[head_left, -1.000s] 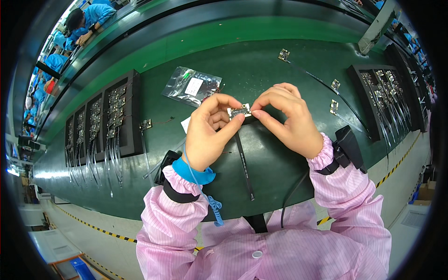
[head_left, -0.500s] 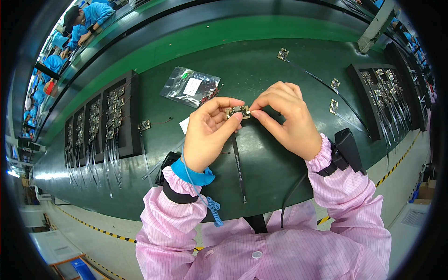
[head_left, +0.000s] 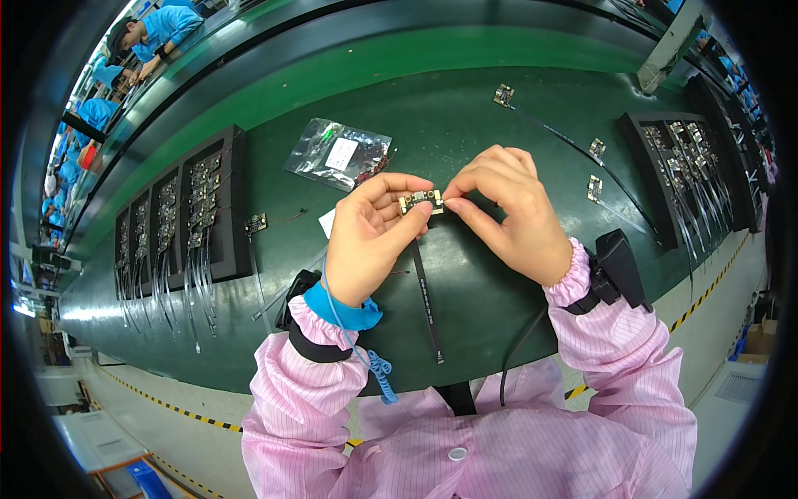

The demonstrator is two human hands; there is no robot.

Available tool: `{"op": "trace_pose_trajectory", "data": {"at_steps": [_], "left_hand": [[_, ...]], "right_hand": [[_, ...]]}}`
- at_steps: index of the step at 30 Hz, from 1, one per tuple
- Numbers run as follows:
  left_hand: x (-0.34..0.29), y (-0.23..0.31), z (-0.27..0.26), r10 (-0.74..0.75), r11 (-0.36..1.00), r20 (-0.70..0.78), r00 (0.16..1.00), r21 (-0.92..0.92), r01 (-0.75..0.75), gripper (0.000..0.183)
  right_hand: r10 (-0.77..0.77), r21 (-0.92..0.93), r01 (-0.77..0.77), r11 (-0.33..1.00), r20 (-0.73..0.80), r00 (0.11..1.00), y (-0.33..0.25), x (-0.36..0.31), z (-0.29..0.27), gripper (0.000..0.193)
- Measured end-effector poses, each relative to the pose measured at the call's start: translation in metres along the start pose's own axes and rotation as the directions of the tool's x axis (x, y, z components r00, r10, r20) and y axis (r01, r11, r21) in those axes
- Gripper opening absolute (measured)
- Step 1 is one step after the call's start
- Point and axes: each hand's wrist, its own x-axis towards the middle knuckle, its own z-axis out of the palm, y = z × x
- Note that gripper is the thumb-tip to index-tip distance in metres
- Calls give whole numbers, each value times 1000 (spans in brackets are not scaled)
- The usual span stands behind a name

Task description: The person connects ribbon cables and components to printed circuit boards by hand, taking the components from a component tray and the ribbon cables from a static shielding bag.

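A small rectangular circuit board, dark-faced with pale metallic ends (head_left: 421, 200), is held above the dark green smooth tabletop (head_left: 482, 324), in front of the person and between both hands. The bare left hand (head_left: 366, 239) pinches it between thumb and forefinger, the thumb lying over its near edge and the other fingers curled behind. The bare right hand (head_left: 522, 218) brings thumb and forefinger tips together at the board's right end; whether they clamp that end, grip something tiny there or merely touch it cannot be told. The board is probably very light and stiff, with fragile raised components, so it is best taken by its bare edges or ends rather than across its face. A thin, flat black ribbon cable (head_left: 426, 299), seemingly joined to the board, looks flexible and easily creased, and would take little pulling. The board's long axis runs left to right, its right end slightly farther from the person. The cable lies roughly crosswise to it, its free end pointing toward the person and slanting a little right.
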Motion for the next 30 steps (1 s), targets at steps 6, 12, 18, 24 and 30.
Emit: {"op": "trace_pose_trajectory", "data": {"at_steps": [6, 12, 18, 24, 30], "left_hand": [[0, -1, -1, -19, 1000, -7, 1000, 7, 19, 22], [0, -3, 0, 37, 997, -7, 999, 64, -37, 21], [-1, -1, -2, 65, 980, 17, 998, 187, -67, 19], [0, 0, -3, 74, 970, 67, 995, 226, -88, 19], [-1, 1, -5, 92, 920, 91, 992, 373, -119, 18]], "right_hand": [[-2, 11, 2, 1000, 13, 1000, 0, -1, 2, 8], [-9, 4, 9, 1000, 18, 1000, 0, -2, 2, 7], [71, 127, -79, 989, 70, 995, 2, -4, 2, 6], [191, 345, -234, 909, 152, 970, 4, -4, 1, 13], [241, 396, -309, 865, 211, 947, 5, -4, -1, 15]]}}
